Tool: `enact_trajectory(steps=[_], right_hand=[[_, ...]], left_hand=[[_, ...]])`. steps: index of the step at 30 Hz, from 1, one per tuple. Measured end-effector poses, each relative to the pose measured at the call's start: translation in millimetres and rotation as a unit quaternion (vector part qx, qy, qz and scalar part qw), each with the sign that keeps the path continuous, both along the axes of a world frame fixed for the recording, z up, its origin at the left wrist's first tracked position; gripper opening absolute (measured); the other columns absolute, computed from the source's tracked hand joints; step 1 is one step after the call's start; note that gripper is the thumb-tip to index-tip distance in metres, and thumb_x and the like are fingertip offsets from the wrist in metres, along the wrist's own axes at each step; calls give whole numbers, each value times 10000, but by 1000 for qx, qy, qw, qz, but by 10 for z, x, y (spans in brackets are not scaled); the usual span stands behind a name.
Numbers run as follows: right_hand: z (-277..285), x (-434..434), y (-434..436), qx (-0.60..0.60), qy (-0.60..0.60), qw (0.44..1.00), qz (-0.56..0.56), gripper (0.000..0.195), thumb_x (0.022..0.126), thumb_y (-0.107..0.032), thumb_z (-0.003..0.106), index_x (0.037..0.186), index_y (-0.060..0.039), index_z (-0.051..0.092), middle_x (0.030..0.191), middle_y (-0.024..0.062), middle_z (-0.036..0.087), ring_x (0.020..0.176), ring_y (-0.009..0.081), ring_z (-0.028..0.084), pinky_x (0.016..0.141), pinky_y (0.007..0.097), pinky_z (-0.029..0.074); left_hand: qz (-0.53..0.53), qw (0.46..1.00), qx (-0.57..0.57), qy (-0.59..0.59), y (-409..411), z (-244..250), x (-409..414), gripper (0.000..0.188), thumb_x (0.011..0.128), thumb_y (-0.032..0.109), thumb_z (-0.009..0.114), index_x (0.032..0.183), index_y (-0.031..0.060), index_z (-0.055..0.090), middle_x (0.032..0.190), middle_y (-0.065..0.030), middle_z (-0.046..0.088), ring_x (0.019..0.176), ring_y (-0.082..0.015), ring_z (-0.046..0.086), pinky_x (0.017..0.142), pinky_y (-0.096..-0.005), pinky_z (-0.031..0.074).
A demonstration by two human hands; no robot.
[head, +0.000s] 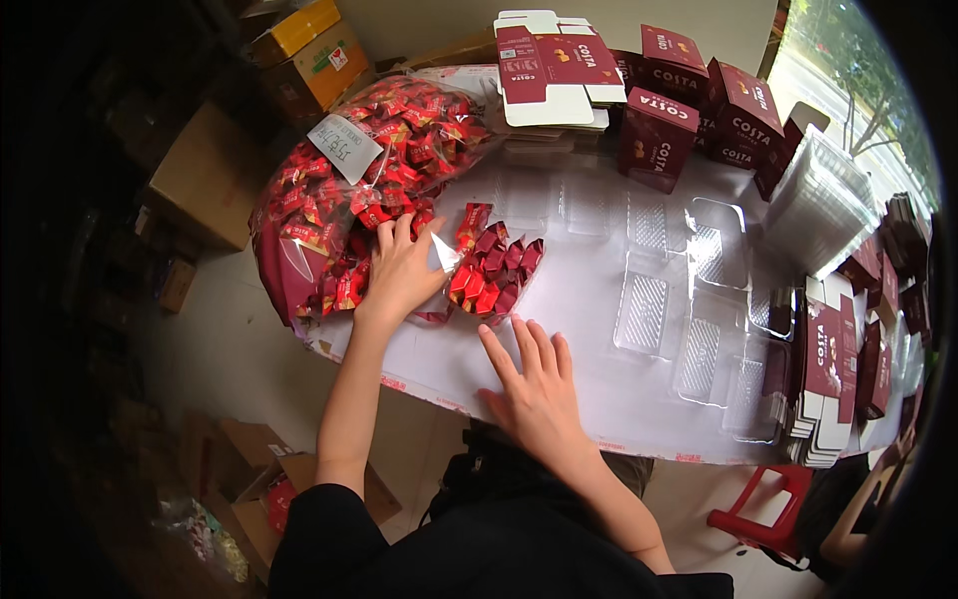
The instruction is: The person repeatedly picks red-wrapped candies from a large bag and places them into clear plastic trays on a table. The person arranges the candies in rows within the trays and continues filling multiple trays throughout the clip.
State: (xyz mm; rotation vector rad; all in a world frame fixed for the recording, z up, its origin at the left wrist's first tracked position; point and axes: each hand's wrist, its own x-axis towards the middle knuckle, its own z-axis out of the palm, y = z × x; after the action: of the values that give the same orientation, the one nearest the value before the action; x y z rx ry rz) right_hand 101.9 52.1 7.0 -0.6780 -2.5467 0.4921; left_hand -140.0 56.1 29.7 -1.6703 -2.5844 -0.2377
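Note:
A clear plastic bag (419, 112) full of red wrapped sweets leans over the left part of the table. Its loose sweets (348, 288) spill toward me, and my left hand (400, 262) rests on them with bent fingers. What lies under those fingertips is hidden. Just right of it sits a clear plastic tray filled with bright red and dark red sweets (498, 266). One red sweet (473, 223) stands at its far left corner. My right hand (535, 374) hovers on the near side of the tray, fingers spread, holding nothing.
Empty clear trays (645, 311) lie across the right half of the white table (449, 371). Stacked trays (819, 202), maroon Costa boxes (658, 138) and flat cartons (827, 359) line the far and right edges. Cardboard boxes (206, 176) stand left; a red stool (771, 505) and another person's arm (861, 509) are lower right.

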Motion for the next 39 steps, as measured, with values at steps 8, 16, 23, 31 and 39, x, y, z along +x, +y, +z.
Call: enact_trajectory(steps=[8, 16, 23, 31, 39], right_hand=[[-53, 51, 4, 1, 3, 1000, 10, 772, 786, -251, 740, 1458, -113, 388, 1405, 224, 421, 1288, 388, 412, 1079, 540, 307], [-42, 74, 7, -5, 15, 1000, 26, 760, 784, -242, 741, 1446, -98, 398, 1399, 224, 422, 1281, 387, 416, 1081, 528, 309], [-35, 83, 22, -10, 19, 999, 28, 747, 783, -228, 741, 1436, -89, 407, 1385, 249, 421, 1279, 395, 416, 1084, 533, 304], [-47, 76, 16, -19, 28, 999, 30, 734, 780, -221, 739, 1424, -79, 419, 1382, 251, 421, 1280, 395, 414, 1086, 533, 301], [-56, 73, 23, -9, 23, 999, 31, 681, 780, -219, 734, 1385, -71, 459, 1364, 228, 447, 1278, 381, 422, 1077, 527, 312]], left_hand=[[-44, 991, 88, -86, -110, -165, -79, 366, 836, 292, 677, 1097, 79, 534, 1357, -224, 407, 1186, -407, 442, 997, -503, 398], [-76, 993, 80, -32, -167, -255, -34, 419, 854, 234, 649, 1238, 113, 532, 1387, -184, 450, 1276, -387, 441, 1028, -506, 378], [-109, 989, 64, -83, -136, -87, 92, 434, 824, 223, 691, 1209, 93, 540, 1155, -158, 520, 1093, -372, 544, 897, -459, 464], [-102, 978, 94, -154, -211, -173, 27, 405, 810, 206, 719, 1074, 34, 465, 1016, -168, 588, 996, -388, 603, 804, -465, 481], [-31, 987, 152, -40, -215, 230, -189, 479, 834, 219, 704, 1249, 61, 526, 1183, -151, 538, 1067, -357, 561, 895, -440, 477]])
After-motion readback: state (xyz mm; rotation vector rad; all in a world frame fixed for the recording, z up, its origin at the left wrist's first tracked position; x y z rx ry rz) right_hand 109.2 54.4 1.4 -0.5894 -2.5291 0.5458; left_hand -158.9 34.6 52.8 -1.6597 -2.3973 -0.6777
